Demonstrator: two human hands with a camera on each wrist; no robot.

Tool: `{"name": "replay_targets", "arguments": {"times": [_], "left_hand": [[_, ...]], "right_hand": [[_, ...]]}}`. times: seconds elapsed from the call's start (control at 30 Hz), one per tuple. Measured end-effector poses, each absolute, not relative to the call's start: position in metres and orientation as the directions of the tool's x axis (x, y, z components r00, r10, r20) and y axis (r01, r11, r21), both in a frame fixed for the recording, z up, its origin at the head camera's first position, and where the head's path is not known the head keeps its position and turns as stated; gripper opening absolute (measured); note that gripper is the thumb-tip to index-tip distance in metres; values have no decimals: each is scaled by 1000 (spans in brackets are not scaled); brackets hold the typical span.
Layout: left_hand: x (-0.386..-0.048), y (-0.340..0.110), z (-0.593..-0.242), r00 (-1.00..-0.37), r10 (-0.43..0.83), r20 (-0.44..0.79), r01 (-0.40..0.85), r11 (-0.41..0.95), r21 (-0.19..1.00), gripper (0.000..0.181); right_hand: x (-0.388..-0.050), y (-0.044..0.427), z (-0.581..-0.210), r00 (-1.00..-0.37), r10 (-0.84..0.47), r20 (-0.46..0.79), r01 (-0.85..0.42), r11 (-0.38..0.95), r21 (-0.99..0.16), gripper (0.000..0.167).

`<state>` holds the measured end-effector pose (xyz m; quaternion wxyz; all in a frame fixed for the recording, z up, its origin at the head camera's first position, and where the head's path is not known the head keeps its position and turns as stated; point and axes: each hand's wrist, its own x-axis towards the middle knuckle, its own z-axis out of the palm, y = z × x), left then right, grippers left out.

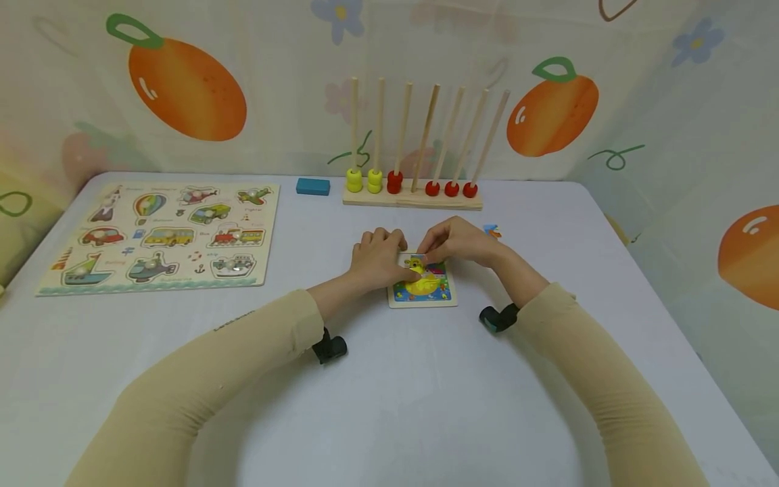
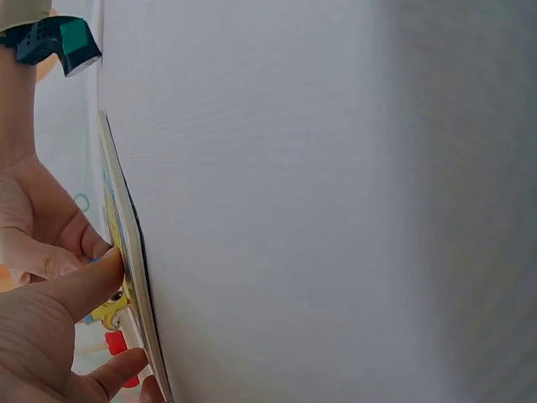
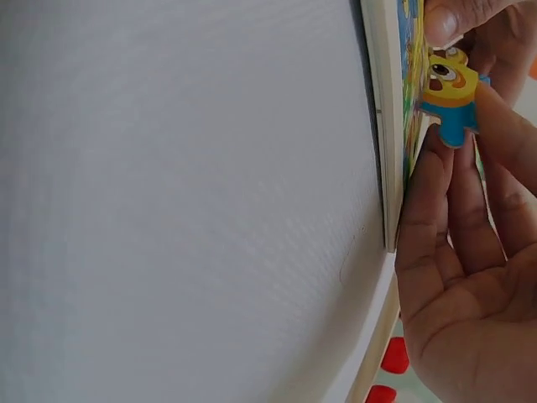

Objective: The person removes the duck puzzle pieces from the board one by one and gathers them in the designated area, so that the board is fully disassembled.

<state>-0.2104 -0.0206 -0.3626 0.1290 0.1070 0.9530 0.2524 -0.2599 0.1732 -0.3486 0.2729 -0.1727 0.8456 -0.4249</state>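
A small square puzzle board [image 1: 453, 302] with a yellow and blue picture lies on the table. The left hand [image 1: 379, 260] is on its left side, thumb [image 2: 105, 273] on the picture and other fingers at the board's edge. Over the board's upper right, the right hand [image 1: 456, 241] pinches a small puzzle piece [image 3: 451, 84] with a yellow face and blue parts. The piece stands tilted up from the board in the right wrist view. Its lower edge is partly hidden.
Behind the hands stands a bead rack [image 1: 414, 199] with yellow and red beads. A blue block [image 1: 313, 187] lies to its left. A large vehicle puzzle board [image 1: 201, 230] is at the left. Another small colourful piece [image 1: 492, 231] lies beyond the right wrist.
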Motion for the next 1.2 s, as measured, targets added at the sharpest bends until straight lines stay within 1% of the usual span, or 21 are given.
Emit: {"name": "replay_targets", "arguments": {"times": [0.17, 0.53, 0.77, 0.93, 1.2], "left_hand": [[-211, -21, -362, -941, 276, -196, 142, 847, 512, 57], [-211, -21, -363, -941, 280, -190, 152, 851, 503, 56], [-210, -21, -362, -941, 278, -191, 152, 854, 498, 56], [-210, -21, -362, -941, 280, -188, 153, 851, 502, 56], [-210, -21, -362, -941, 280, -190, 151, 850, 504, 57]], "right_hand": [[-263, 172, -350, -792, -517, -325, -71, 606, -793, 19], [-263, 170, -351, -797, -509, -325, -76, 619, -782, 17], [-262, 173, -350, -785, -522, -333, -42, 581, -812, 15], [-263, 174, -351, -774, -537, -335, -47, 577, -815, 19], [-263, 169, -350, -786, -517, -338, -56, 604, -795, 23]]}}
